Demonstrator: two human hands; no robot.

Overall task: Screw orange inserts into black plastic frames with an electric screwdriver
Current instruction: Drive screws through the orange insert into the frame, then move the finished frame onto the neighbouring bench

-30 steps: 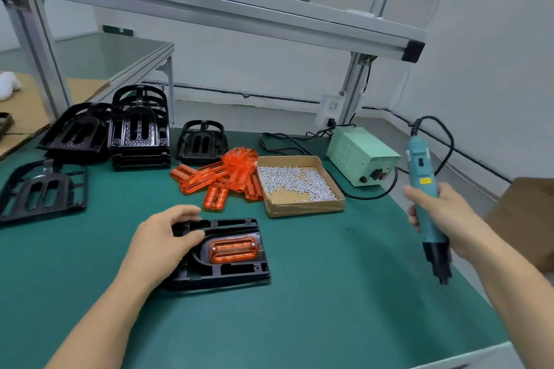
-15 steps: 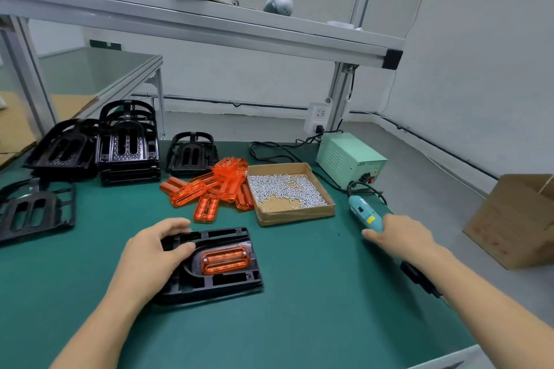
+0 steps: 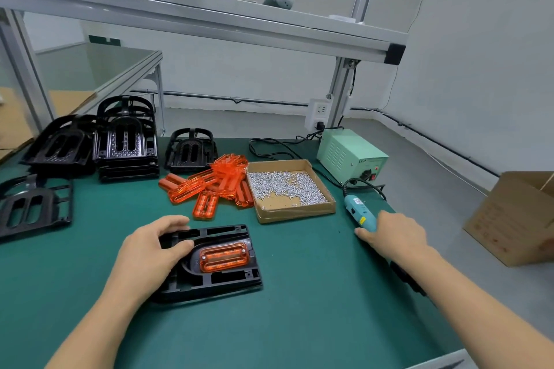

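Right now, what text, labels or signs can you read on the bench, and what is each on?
"LED": on the front of the green power box, beside its switch.
Yellow sticker on the screwdriver: too small to read.
White label higher on the screwdriver: blurred, unreadable.
Print on the cardboard carton at right: faint, unreadable.
Wall socket: no legible marking.
Nothing else bears text.

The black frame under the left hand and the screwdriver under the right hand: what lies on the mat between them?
Only bare green mat, in the head view. The screw box sits farther back, not between.
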